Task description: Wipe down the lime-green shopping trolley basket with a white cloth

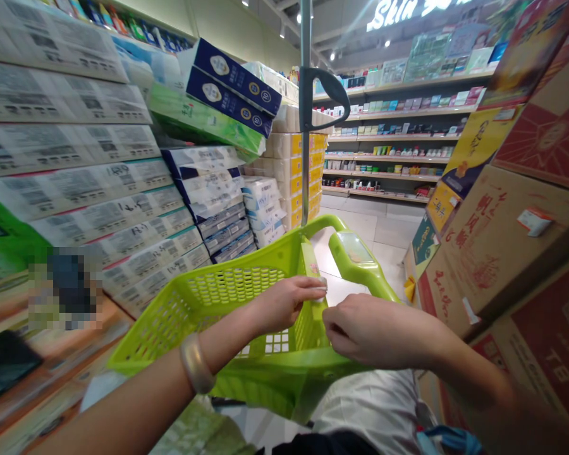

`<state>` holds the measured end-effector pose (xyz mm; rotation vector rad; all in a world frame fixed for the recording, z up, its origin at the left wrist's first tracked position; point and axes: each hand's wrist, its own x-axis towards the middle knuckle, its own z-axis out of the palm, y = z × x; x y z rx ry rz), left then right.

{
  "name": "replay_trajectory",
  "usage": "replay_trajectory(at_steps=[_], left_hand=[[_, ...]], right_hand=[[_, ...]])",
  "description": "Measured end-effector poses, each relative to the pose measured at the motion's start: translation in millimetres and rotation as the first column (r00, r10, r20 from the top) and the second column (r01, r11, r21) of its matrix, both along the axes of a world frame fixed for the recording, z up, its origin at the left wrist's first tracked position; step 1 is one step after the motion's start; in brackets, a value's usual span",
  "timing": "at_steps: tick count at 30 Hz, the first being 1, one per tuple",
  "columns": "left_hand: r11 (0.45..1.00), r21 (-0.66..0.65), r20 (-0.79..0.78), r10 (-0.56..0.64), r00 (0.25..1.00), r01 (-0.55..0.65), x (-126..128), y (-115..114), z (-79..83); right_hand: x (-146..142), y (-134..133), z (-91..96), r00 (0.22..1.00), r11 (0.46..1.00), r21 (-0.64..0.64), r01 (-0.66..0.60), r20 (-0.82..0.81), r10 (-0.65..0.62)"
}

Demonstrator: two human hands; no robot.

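A lime-green shopping basket [237, 284] with perforated sides is in front of me, its inner bottom partly hidden by my arms. My left hand [287, 302], with a gold bangle [197, 363] on the wrist, reaches over the basket. Its fingers are pressed together at the narrow yellow-green panel [309, 259] along the basket's right side; whatever they pinch is hidden. Just right of it, my right hand [363, 330] is curled closed at the same panel, its fingertips turned away from view. The two hands are close together but apart.
A grey pole with a dark handle [329, 98] rises from the basket's far end. Wrapped tissue packs [137, 196] are stacked along the left, with tilted blue packs [232, 82] on top. Cardboard boxes [493, 240] line the right. Stocked shelves [389, 139] stand beyond the tiled floor.
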<state>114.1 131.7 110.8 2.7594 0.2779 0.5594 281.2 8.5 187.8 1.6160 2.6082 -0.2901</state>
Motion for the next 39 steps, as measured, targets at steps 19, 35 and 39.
replay_trajectory(at_steps=[19,35,39], left_hand=[[0.995,0.096,0.019,0.033,0.999,-0.034,8.2,23.1,-4.1],[0.997,0.031,-0.022,-0.066,0.998,0.067,2.9,17.8,1.5],[0.997,0.055,-0.032,-0.058,0.998,0.059,-0.5,20.3,0.4]], right_hand=[[15.9,33.0,-3.2,0.987,0.957,0.29,0.027,-0.158,0.02],[11.1,28.2,-7.8,0.986,0.982,0.147,-0.12,-0.098,0.135],[9.1,22.6,-9.6,0.98,0.978,0.117,-0.172,-0.081,0.182]])
